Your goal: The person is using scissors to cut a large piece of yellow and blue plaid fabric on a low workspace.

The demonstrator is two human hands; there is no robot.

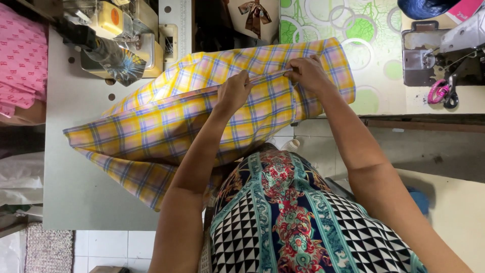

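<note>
On the grey table [70, 167], left hand [233, 93] and right hand [308, 73] pinch yellow plaid cloth [166, 126], stretched lower-left to upper-right.

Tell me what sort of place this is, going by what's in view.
Most likely a sewing or garment workshop. Both hands, left hand and right hand, pinch a seam of yellow plaid fabric on a grey work table. A sewing machine stands at its far end, and another machine sits on the next table.

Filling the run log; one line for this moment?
left hand: pinches plaid fabric fold | right hand: pinches same fold | fabric: on grey table
</note>
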